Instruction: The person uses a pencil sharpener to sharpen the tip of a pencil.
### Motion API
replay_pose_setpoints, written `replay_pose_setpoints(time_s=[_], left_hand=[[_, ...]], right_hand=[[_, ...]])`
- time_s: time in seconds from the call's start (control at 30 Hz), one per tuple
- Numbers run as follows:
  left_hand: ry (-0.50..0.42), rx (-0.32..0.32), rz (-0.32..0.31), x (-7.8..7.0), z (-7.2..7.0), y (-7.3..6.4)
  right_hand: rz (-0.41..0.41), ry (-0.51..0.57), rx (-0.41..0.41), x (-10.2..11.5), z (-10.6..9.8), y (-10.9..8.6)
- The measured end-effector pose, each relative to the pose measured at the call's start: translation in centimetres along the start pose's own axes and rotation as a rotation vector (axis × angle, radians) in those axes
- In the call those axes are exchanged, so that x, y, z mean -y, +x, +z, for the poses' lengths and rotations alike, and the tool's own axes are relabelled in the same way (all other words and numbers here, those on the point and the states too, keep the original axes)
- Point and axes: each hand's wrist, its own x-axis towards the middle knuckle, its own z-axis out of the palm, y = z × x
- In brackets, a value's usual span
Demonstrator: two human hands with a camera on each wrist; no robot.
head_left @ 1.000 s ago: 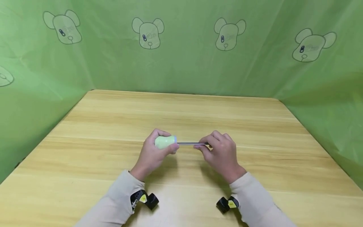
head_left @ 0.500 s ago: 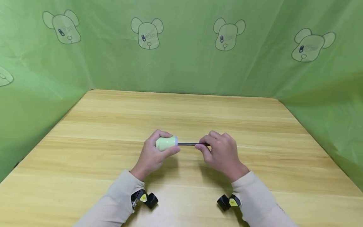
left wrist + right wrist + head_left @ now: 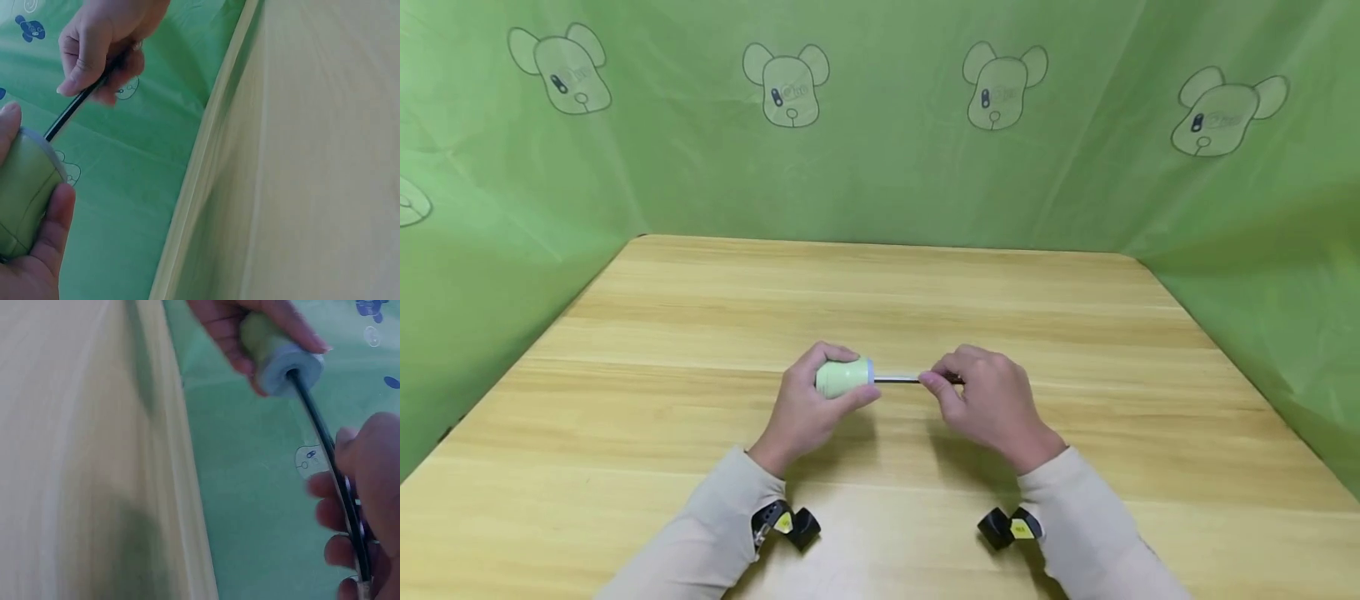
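My left hand (image 3: 806, 408) grips a light green, barrel-shaped pencil sharpener (image 3: 841, 377), fingers behind and thumb along the near side. Its flat pale blue end (image 3: 281, 374) faces right and has a round hole in the middle. Into that hole runs a slim dark pencil (image 3: 897, 379) with a light stripe along it. My right hand (image 3: 996, 408) pinches the pencil between thumb and curled fingers, a short way from the sharpener. In the right wrist view the pencil's pale far end (image 3: 364, 589) shows below the fingers. Both things are held level above the table; the pencil's tip is hidden inside.
A wood-grain table (image 3: 880, 308) spreads beneath both hands. Green curtains (image 3: 895, 183) with bear-head drawings hang along its back and sides. Black wrist cameras (image 3: 805, 528) sit at the cuffs of both light sleeves.
Both hands have drifted slightly right with the sharpener and pencil. The right fingers have rolled on the pencil, and its light stripe has shifted, so it has turned.
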Motion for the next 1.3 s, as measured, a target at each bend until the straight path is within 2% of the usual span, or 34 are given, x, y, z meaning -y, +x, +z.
replay_pose_setpoints(time_s=[0.17, 0.33, 0.5, 0.83, 0.93, 1.13, 1.3], left_hand=[[-0.008, -0.059, -0.066, -0.1, 0.0, 0.1], [-0.058, -0.049, -0.103, -0.3, -0.2, 0.1], [-0.07, -0.04, -0.123, -0.5, -0.2, 0.1], [-0.065, -0.026, -0.116, -0.7, -0.3, 0.0], [-0.075, -0.018, -0.114, -0.6, -0.3, 0.0], [-0.07, 0.014, -0.099, -0.4, -0.1, -0.1], [-0.028, 0.032, -0.089, -0.2, 0.1, -0.2]], right_hand=[[-0.135, -0.007, -0.181, -0.5, 0.7, 0.0], [-0.201, -0.015, -0.322, -0.5, 1.2, 0.0], [-0.245, -0.017, -0.39, -0.5, 1.3, 0.1], [-0.241, -0.021, -0.336, -0.7, 1.0, 0.1], [-0.226, -0.035, -0.285, -0.7, 0.8, -0.1], [-0.163, -0.022, -0.131, -0.6, 0.2, -0.3], [-0.151, -0.041, -0.123, -1.0, 0.3, -0.4]])
